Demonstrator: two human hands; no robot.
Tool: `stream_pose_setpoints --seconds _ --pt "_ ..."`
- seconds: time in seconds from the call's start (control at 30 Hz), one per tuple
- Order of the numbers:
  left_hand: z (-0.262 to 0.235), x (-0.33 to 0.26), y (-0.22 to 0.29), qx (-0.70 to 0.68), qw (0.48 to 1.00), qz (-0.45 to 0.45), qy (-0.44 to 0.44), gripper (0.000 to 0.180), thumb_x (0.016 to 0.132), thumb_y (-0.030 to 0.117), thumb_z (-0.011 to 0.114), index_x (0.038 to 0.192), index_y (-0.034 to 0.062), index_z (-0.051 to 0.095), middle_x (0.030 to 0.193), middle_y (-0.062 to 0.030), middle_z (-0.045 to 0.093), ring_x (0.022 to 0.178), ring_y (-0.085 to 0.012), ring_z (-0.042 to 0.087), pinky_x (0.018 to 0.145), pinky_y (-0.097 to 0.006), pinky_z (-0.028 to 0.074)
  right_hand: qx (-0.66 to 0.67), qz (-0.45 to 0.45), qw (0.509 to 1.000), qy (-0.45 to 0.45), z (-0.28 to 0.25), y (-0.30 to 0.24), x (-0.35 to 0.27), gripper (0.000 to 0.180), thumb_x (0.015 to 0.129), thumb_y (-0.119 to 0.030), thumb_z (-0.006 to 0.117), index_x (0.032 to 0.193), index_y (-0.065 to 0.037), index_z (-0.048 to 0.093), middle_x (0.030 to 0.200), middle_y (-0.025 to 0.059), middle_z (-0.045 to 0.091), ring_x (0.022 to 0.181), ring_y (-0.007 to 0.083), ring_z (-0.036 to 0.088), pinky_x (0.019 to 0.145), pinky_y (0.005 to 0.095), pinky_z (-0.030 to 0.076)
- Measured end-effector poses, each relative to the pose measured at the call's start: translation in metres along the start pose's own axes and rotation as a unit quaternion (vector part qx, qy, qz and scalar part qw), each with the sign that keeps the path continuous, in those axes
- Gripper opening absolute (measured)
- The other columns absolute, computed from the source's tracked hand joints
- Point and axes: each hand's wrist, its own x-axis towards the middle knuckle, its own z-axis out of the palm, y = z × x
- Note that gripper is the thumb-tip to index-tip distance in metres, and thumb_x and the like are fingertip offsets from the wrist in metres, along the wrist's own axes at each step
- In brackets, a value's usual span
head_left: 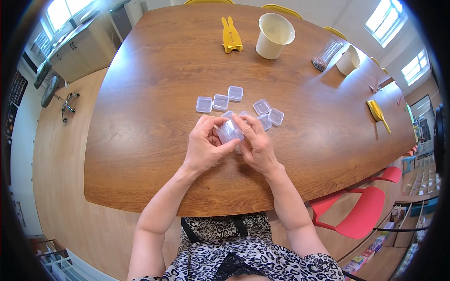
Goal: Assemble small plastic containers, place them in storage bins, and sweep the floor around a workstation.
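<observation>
Between my two hands I hold a few small clear plastic boxes [229, 131], pressed together above the table. My left hand [202, 145] grips their left side, with the thumb along the lower edge. From the right, the fingers of my right hand [257, 143] close over them. Just beyond lie more clear square boxes: one box [204, 104] at the left, another box [236, 93] farthest away, and a box [276, 116] at the right. Some boxes behind my fingers are partly hidden. How many are in my hands I cannot tell.
On the brown wooden table [154, 93] stand a yellow rabbit-shaped holder [231, 37], a white pot [273, 40], a glass vase [324, 56] and a second white pot [348, 61]. A yellow brush-like tool [377, 114] lies at the right. A red chair [361, 213] stands by the near right edge.
</observation>
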Motion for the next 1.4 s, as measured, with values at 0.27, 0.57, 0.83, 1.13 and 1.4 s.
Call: stream_pose_setpoints --seconds 0.27,0.57,0.83,1.13,1.4 --pt "0.005 -0.005 0.004 0.178 0.982 0.013 0.069 0.046 0.069 0.016 0.087 0.102 -0.0026 0.061 0.095 -0.0105 0.057 0.065 -0.0134 0.061 0.058 -0.026 0.054 -0.116 -0.032 0.992 0.03 0.005 -0.016 -0.004 0.069 0.061 -0.009 0.079 0.126 -0.004 0.058 0.116 0.0153 0.059 0.101 0.0331 0.059 0.087 0.042 0.049" --pt "-0.024 0.003 0.026 0.262 0.958 -0.053 -0.105 0.061 0.059 0.021 0.093 0.106 -0.0012 0.061 0.096 -0.0105 0.061 0.068 -0.0154 0.061 0.065 -0.03 0.053 -0.013 0.002 1.0 -0.017 0.016 -0.001 -0.011 0.057 0.065 -0.011 0.078 0.117 -0.002 0.057 0.108 0.0152 0.063 0.1 0.0343 0.06 0.088 0.043 0.048" --pt "-0.034 0.006 0.005 0.27 0.944 -0.054 -0.182 0.045 0.068 0.006 0.082 0.107 0.0035 0.06 0.094 -0.0088 0.058 0.07 -0.019 0.058 0.069 -0.034 0.05 -0.025 0.015 0.999 -0.041 -0.024 0.001 -0.004 0.056 0.069 -0.011 0.08 0.119 -0.003 0.057 0.108 0.0134 0.062 0.097 0.03 0.06 0.086 0.0405 0.049" --pt "-0.027 0.005 0.012 0.279 0.944 -0.037 -0.173 0.045 0.066 0.006 0.083 0.105 0.0017 0.061 0.093 -0.0079 0.059 0.072 -0.0185 0.058 0.068 -0.032 0.051 -0.243 0.174 0.949 0.099 -0.03 0.033 -0.007 0.052 0.069 -0.013 0.083 0.115 -0.002 0.06 0.111 0.0119 0.06 0.097 0.0265 0.061 0.08 0.0363 0.052" --pt "-0.036 0.005 0.009 0.263 0.93 -0.016 -0.254 0.048 0.068 0.009 0.083 0.11 0.0024 0.061 0.091 -0.0082 0.063 0.073 -0.0197 0.059 0.069 -0.032 0.051 0.103 0.128 0.983 -0.078 -0.037 0.003 0.003 0.053 0.076 0.009 0.07 0.126 -0.008 0.061 0.116 0.012 0.061 0.104 0.0211 0.062 0.086 0.0339 0.053"
